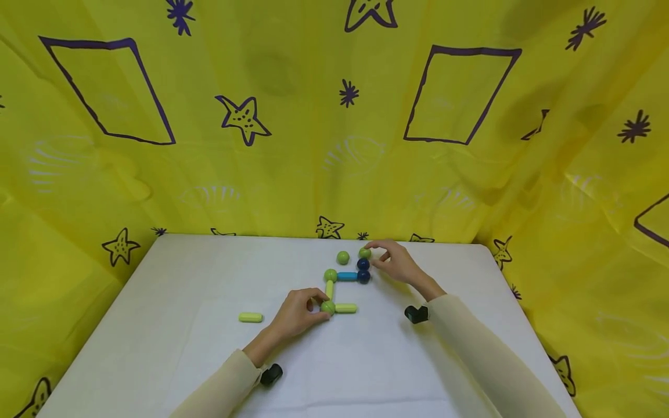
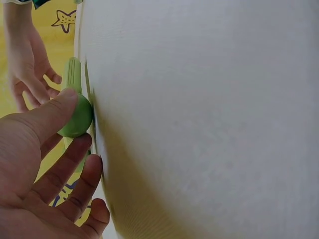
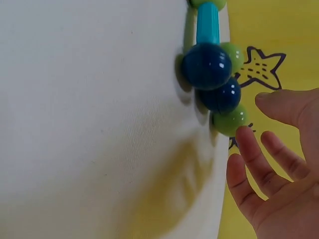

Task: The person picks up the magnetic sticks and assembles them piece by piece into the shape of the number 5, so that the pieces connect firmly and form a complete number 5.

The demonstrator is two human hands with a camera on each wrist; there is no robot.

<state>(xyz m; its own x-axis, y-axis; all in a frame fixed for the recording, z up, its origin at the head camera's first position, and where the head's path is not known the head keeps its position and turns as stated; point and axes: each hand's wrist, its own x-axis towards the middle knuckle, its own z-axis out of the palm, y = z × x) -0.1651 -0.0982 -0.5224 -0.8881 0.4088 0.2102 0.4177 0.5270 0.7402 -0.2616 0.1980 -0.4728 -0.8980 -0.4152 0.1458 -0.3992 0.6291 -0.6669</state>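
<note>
Left hand [image 1: 295, 313] pinches green ball [image 1: 327, 307]; right hand [image 1: 399, 264] spread near navy balls [image 1: 363, 276], yellow curtain [image 1: 292, 174] behind

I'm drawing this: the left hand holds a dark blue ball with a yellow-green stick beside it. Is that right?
Not quite: the ball in the left hand is green, as the left wrist view shows. The stick beside it is correct.

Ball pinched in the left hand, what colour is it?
The ball is green, and it shows best in the left wrist view.
</note>
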